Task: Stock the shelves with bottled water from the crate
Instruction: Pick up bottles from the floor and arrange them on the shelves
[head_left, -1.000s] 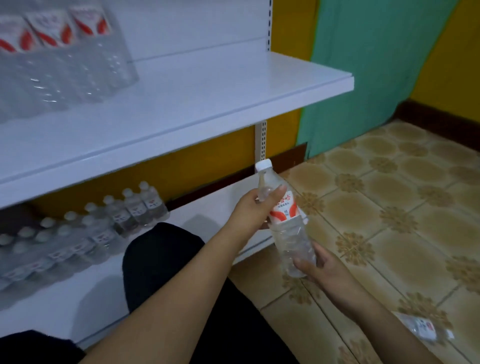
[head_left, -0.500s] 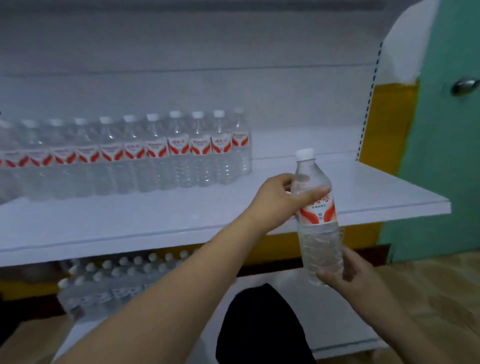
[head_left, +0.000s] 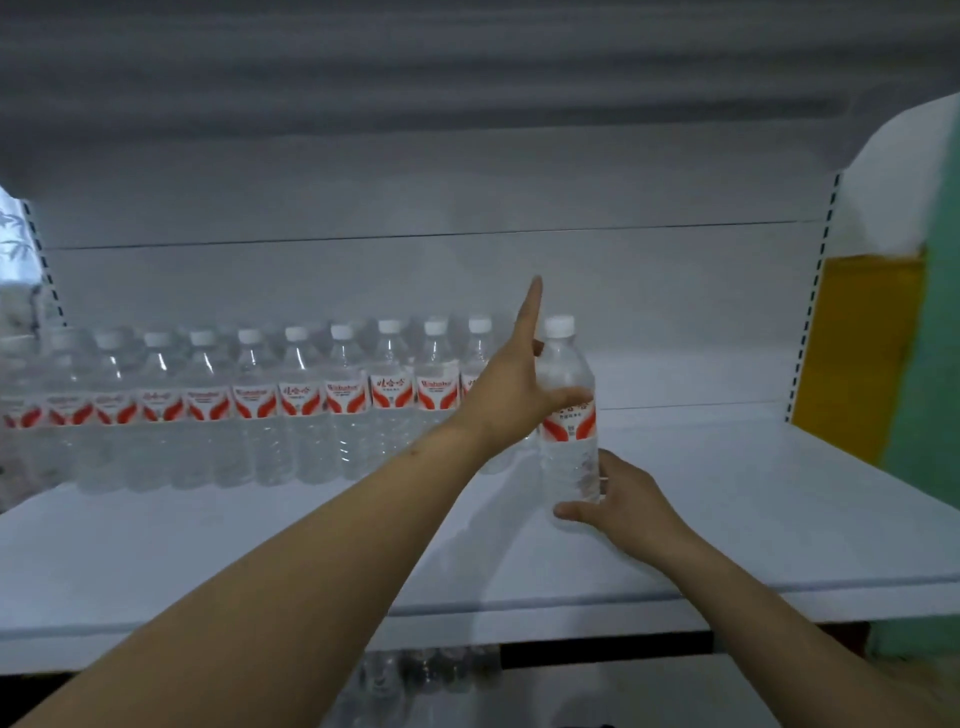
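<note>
The water bottle (head_left: 567, 415) stands at the right end of the bottle row (head_left: 249, 405) on the white middle shelf (head_left: 779, 499), apparently just set down. The right hand (head_left: 631, 501) cups its base from four o'clock; the left hand (head_left: 511, 387) touches its shoulder, forefinger straight, thumb across the label. Next, I judge, both let go without tipping it.

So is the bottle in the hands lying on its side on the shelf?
No, the bottle stands upright at the right end of the row.
</note>
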